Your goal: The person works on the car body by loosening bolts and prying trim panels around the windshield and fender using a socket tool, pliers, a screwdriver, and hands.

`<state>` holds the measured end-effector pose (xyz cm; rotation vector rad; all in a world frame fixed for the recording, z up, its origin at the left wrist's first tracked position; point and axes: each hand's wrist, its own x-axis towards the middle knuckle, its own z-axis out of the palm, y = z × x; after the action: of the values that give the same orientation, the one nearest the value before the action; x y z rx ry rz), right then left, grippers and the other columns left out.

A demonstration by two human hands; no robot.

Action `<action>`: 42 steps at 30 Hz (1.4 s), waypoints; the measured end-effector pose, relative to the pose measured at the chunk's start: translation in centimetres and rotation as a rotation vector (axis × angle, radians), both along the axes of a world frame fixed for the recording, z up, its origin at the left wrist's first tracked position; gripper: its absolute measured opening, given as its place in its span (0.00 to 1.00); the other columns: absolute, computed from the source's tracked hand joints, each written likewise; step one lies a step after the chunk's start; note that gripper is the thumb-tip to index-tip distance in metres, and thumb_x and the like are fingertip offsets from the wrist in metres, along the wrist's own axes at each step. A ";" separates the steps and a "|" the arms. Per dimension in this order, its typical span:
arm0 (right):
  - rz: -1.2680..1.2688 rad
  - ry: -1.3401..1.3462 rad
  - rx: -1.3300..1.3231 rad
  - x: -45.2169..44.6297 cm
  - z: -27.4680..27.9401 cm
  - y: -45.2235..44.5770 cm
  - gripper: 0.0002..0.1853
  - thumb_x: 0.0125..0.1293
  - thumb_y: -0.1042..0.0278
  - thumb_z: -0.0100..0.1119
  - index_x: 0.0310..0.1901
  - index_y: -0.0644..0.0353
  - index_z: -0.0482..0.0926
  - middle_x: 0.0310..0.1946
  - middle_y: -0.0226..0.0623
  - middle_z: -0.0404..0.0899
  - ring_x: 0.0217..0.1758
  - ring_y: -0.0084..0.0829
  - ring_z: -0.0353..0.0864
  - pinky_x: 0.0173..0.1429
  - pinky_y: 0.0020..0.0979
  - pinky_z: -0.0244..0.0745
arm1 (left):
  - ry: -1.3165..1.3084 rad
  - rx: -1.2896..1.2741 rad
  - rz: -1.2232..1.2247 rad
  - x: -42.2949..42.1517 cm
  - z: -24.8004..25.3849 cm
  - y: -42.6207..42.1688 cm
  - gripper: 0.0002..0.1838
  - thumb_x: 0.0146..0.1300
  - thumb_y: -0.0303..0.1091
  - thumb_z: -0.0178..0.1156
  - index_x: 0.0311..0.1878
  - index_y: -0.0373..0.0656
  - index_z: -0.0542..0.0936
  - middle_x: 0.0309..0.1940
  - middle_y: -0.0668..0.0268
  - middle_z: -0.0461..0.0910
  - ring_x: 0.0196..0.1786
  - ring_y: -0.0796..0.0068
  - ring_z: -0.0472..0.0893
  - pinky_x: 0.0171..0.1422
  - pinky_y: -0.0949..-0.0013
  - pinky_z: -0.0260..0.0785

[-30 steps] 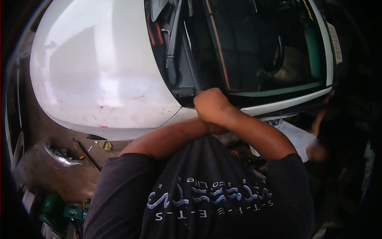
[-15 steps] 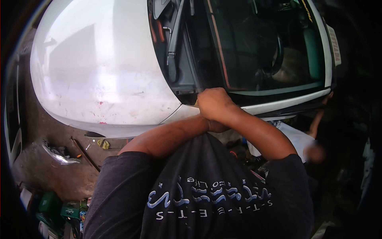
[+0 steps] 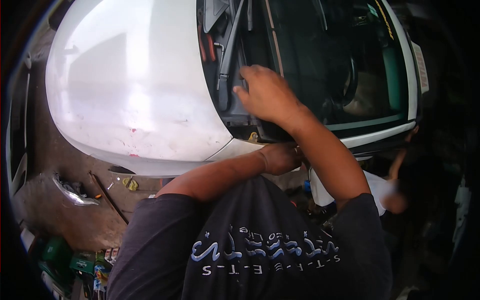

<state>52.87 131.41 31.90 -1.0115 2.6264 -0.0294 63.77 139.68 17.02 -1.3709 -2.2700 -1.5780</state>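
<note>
My right hand [image 3: 267, 92] is over the base of the windshield [image 3: 312, 65] of a white car, beside the wiper arm [image 3: 224, 92]. Its thumb and index finger are apart, with nothing seen between them. Lower down, my left hand [image 3: 282, 158] is against the car's side, just below a yellowish metal bracket [image 3: 253, 136] at the rear corner of the hood [image 3: 135, 85]. My right forearm crosses close to its fingers, which are mostly hidden. Red-handled pliers [image 3: 207, 46] and a bent metal tool [image 3: 219, 47] lie in the cowl area.
Another person in a white shirt [image 3: 375, 187] is low at the right, one arm raised towards the car. A headlight unit [image 3: 74, 192] and a long bar [image 3: 109, 197] lie on the floor at the left. Green cases [image 3: 82, 262] stand at the lower left.
My right hand has moved up and away from the corner by my left hand, and its fingers have opened. The bracket there now shows. The view has shifted slightly.
</note>
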 end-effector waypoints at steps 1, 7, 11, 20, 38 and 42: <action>0.027 0.133 -0.082 -1.6 -0.6 -1.2 0.17 0.73 0.60 0.63 0.52 0.66 0.86 0.51 0.53 0.86 0.60 0.54 0.85 0.65 0.50 0.80 | 0.085 0.013 0.041 0.2 0.7 -0.7 0.17 0.72 0.33 0.58 0.59 0.42 0.86 0.66 0.54 0.83 0.69 0.49 0.81 0.75 0.51 0.74; 0.019 0.308 0.167 -7.9 -6.3 -8.7 0.19 0.70 0.61 0.63 0.57 0.61 0.90 0.67 0.52 0.78 0.73 0.50 0.73 0.73 0.56 0.69 | 0.127 0.048 0.088 0.4 -1.0 0.7 0.17 0.68 0.35 0.60 0.57 0.43 0.88 0.57 0.56 0.86 0.67 0.53 0.82 0.78 0.54 0.70; -0.061 0.333 0.297 -7.9 -8.7 -11.5 0.19 0.72 0.60 0.61 0.59 0.56 0.91 0.69 0.45 0.77 0.74 0.45 0.71 0.71 0.53 0.63 | -0.081 0.254 0.195 0.8 0.3 0.1 0.18 0.69 0.36 0.60 0.57 0.41 0.89 0.62 0.53 0.86 0.69 0.51 0.81 0.77 0.52 0.71; -0.154 0.203 -0.049 -10.4 -7.8 -11.6 0.21 0.65 0.64 0.68 0.55 0.69 0.84 0.57 0.57 0.86 0.60 0.56 0.88 0.63 0.51 0.83 | 0.179 0.147 0.209 0.6 -1.2 0.9 0.14 0.73 0.35 0.59 0.55 0.44 0.88 0.58 0.61 0.86 0.65 0.60 0.83 0.72 0.58 0.75; -0.437 -0.291 -0.581 6.9 3.7 12.2 0.20 0.62 0.89 0.46 0.51 0.67 0.84 0.46 0.47 0.89 0.45 0.33 0.91 0.53 0.34 0.86 | 0.178 0.061 0.224 0.5 -1.7 1.8 0.18 0.69 0.38 0.63 0.60 0.46 0.84 0.54 0.62 0.85 0.62 0.60 0.83 0.74 0.59 0.73; -0.220 -0.077 -0.558 9.5 0.9 13.6 0.18 0.59 0.90 0.51 0.45 0.68 0.87 0.49 0.49 0.89 0.52 0.47 0.92 0.61 0.40 0.86 | -0.150 0.121 0.102 1.0 -1.1 0.5 0.24 0.68 0.36 0.63 0.67 0.45 0.81 0.63 0.56 0.83 0.71 0.54 0.80 0.80 0.55 0.68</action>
<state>62.37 144.97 32.85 -0.8412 2.6978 -0.8736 64.78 140.23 15.88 -1.1250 -2.2405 -1.8068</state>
